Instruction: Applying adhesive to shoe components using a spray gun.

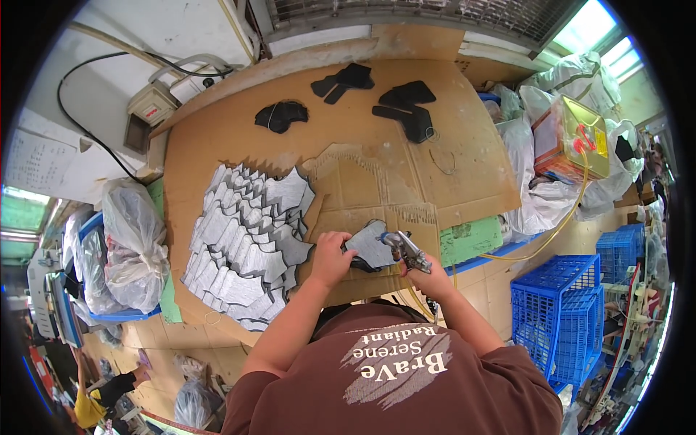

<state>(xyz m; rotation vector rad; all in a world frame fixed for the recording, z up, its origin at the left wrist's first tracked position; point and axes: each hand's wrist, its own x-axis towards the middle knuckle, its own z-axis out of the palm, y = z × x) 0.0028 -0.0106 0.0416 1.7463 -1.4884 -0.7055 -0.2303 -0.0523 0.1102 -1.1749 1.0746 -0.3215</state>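
left hand (332, 258) is touching the grey piece (370, 245) over the counter (232, 145), prob steadying it (can't tell if fingers are pinching); right hand (425, 277) is clamping its fingers round a spray gun (410, 252)

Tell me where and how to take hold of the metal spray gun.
Take the spray gun by its rear, handle end, coming from the near right, where the right grip holds it. Its front end points to the far left, toward the grey piece, so that approach probably keeps clear of the front.
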